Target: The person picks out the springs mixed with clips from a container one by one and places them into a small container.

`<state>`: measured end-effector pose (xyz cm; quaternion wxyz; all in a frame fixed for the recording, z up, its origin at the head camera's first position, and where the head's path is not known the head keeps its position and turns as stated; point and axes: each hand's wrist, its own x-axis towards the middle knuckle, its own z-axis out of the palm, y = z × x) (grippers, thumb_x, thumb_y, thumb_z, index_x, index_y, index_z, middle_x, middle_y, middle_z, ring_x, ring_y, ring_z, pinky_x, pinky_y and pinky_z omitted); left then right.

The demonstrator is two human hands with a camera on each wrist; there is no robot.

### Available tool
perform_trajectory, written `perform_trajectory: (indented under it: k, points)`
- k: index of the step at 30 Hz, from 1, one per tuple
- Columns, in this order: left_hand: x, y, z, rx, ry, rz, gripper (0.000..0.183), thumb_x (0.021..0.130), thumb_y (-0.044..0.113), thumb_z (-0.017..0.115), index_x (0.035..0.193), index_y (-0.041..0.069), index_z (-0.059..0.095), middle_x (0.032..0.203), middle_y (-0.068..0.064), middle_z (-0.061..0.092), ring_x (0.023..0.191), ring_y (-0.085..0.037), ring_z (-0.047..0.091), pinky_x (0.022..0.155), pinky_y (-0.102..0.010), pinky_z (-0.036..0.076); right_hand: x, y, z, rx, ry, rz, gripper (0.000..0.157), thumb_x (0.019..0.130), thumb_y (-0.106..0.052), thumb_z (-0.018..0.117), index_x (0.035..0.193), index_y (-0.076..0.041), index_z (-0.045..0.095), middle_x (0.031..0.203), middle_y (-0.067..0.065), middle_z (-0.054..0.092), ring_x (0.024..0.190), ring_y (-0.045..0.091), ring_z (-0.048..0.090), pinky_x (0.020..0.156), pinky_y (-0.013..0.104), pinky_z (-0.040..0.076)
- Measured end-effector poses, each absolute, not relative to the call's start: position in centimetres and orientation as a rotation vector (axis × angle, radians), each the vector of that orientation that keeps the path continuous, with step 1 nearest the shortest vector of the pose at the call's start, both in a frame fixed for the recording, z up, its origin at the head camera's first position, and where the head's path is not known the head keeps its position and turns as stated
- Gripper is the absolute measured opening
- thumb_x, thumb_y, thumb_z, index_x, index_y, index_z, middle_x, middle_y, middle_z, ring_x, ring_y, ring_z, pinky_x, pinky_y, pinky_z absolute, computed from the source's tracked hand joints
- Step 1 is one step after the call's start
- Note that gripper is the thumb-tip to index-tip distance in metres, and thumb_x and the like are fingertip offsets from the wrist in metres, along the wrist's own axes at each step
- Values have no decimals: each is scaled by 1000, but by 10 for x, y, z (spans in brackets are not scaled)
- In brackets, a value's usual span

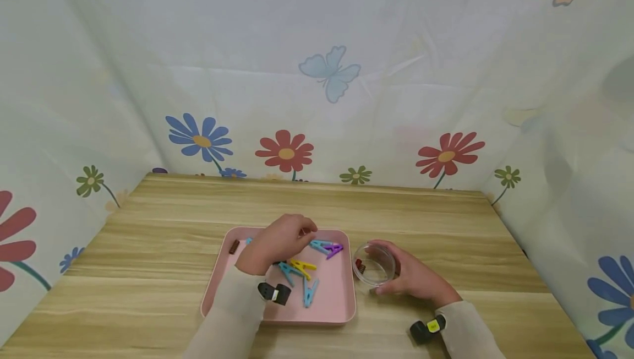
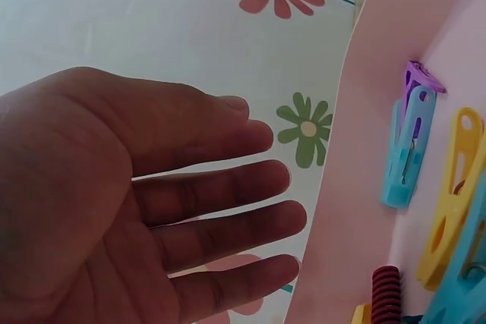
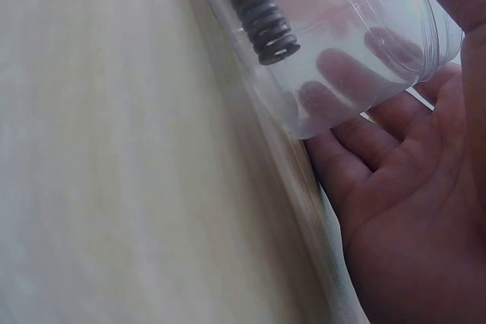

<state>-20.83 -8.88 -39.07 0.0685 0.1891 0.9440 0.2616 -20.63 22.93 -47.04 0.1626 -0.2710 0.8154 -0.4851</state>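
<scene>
My left hand (image 1: 281, 239) hovers over the far part of a pink tray (image 1: 333, 295). Its fingers (image 2: 220, 233) are extended, the thumb lies along the index finger, and nothing shows in its grasp. Light blue clothespins (image 1: 310, 293), a yellow clothespin (image 1: 302, 266) and a purple clothespin (image 1: 334, 250) lie in the tray. A dark spring (image 1: 234, 246) sits in its far left corner, and the left wrist view shows a red spring (image 2: 386, 297). To the tray's right, my right hand (image 1: 418, 276) grips a clear jar (image 3: 342, 58) with springs (image 1: 360, 266) inside.
Everything rests on a wood-grain table (image 1: 421, 216). Behind it and at both sides hangs a pale cloth (image 1: 238, 94) printed with flowers and a butterfly. The jar stands close beside the tray's right rim.
</scene>
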Motion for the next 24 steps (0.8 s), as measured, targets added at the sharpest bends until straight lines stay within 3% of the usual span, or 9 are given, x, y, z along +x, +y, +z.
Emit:
perform_trajectory:
  k: [18,24]
  points:
    - [-213,-92,-401,493,2841,783,28,96,23,59,119,9,68,108,-3,68,88,-15,57,88,-37,54,-206,230,-471,-754,2334,-1383,89,69,-23,88,142,-33,38,145,-2,50,140,19,40,106,8,26]
    - [-213,-92,-403,448,2817,769,30,97,23,58,121,8,67,107,-5,68,73,-14,56,71,-29,52,-206,229,-471,-735,2350,-1371,89,68,-25,88,141,-35,39,144,-4,51,140,19,40,106,8,25]
